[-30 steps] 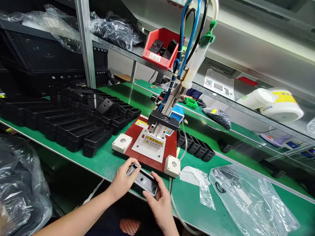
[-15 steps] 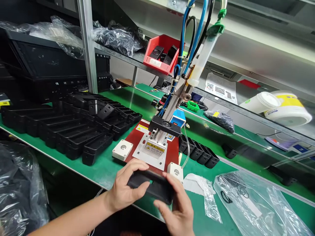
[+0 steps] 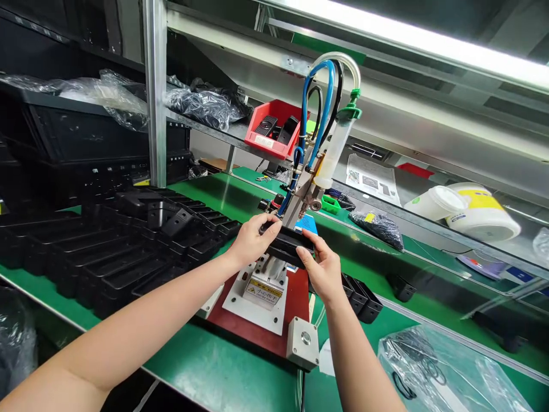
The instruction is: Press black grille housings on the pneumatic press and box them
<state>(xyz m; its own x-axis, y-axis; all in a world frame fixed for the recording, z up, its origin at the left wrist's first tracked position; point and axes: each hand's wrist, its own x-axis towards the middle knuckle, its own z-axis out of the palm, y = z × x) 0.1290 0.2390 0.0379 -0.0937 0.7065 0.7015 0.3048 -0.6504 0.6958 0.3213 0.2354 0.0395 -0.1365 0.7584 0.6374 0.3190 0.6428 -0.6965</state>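
Note:
A black rectangular housing (image 3: 288,245) is held between my two hands, over the metal fixture of the bench press (image 3: 268,280). My left hand (image 3: 256,237) pinches its left end, thumb in front. My right hand (image 3: 319,260) grips the right end with thumb and fingers. Behind the hands rises the press column, with a clear syringe (image 3: 332,151) and blue and black tubes. Whether the housing touches the fixture is hidden by the hands and the part.
Rows of black housings (image 3: 128,252) cover the bench at left. More housings (image 3: 364,300) stand right of the press. A white button box (image 3: 303,343) is at the base's front corner. A clear bag with black rings (image 3: 433,366) lies at right; a red bin (image 3: 274,129) sits above.
Both hands have moved up and forward with the black housing, from in front of the press to over its fixture. The view has shifted, showing more of the upper shelf.

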